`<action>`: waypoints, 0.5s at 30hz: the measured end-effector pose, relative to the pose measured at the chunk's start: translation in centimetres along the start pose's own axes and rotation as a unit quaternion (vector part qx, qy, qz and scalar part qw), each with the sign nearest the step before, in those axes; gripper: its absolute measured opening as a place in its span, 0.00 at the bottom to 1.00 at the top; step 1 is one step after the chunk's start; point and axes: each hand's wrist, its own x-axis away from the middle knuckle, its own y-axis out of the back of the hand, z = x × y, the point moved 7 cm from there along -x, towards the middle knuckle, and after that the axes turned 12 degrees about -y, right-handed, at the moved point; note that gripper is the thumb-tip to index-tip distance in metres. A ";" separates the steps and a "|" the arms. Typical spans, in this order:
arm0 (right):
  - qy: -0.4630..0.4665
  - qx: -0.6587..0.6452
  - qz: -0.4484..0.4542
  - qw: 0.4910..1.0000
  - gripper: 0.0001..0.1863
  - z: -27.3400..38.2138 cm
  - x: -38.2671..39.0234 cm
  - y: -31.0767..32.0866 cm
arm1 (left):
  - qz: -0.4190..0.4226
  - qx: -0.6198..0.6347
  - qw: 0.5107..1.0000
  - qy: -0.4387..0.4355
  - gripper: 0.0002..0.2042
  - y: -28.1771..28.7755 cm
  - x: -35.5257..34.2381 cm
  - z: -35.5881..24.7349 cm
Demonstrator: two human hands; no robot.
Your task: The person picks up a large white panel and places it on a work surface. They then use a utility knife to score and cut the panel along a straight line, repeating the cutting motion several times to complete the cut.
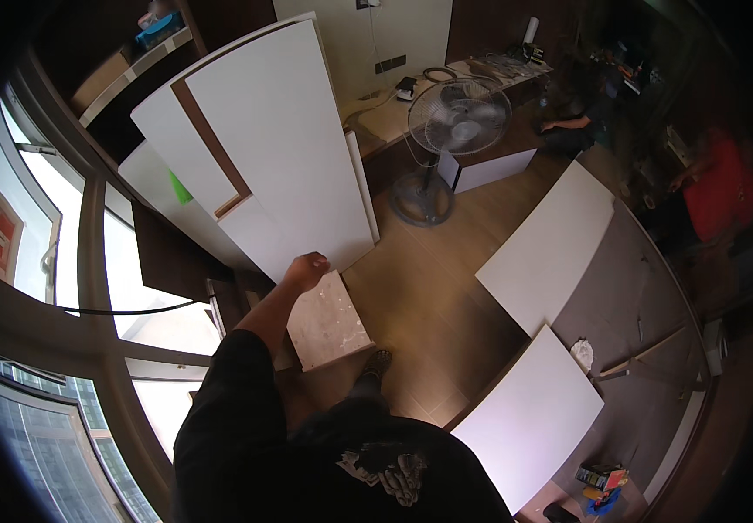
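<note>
My left hand (308, 270) is raised in front of me with its fingers curled closed. Whatever is inside the fingers, if anything, is hidden. Just beyond it stand large white panels (272, 122), leaning upright in a stack, one with a brown strip along its face. From this view I cannot tell whether the hand touches them. Below the hand is a low board or box top (328, 322) with a pale, stained surface. My right hand does not show.
A pedestal fan (459, 118) stands ahead, near a low white-fronted cabinet (494, 170). White boards (529, 418) lie on a dark surface (629, 279) at the right. Windows (23, 227) line the left. Two other people are at the far right, one in red (721, 187).
</note>
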 end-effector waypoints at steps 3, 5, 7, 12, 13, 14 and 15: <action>0.023 0.016 0.000 1.000 0.20 5.8 0.6 -0.8 | -0.133 -0.159 0.971 -0.117 0.21 17.7 -12.2 -5.7; 0.035 0.020 -0.002 0.999 0.21 8.5 1.5 -1.4 | -0.241 -0.302 0.906 -0.175 0.22 29.7 -18.2 -9.6; 0.043 0.012 -0.009 0.999 0.22 10.5 2.2 -1.5 | -0.307 -0.399 0.850 -0.155 0.25 37.9 -22.0 -12.7; 0.006 -0.088 -0.049 0.995 0.25 17.3 5.5 -2.5 | -0.342 -0.491 0.801 -0.024 0.30 47.1 -27.6 -13.6; 0.004 -0.086 -0.051 0.995 0.24 18.0 5.8 -2.5 | -0.323 -0.490 0.810 0.001 0.30 47.8 -28.3 -12.7; 0.030 -0.060 -0.056 0.996 0.24 18.5 5.9 -2.4 | -0.303 -0.484 0.820 0.020 0.30 47.5 -29.3 -12.0; 0.057 -0.032 -0.059 0.996 0.23 19.1 5.8 -2.6 | -0.294 -0.490 0.821 0.020 0.31 47.4 -29.7 -11.5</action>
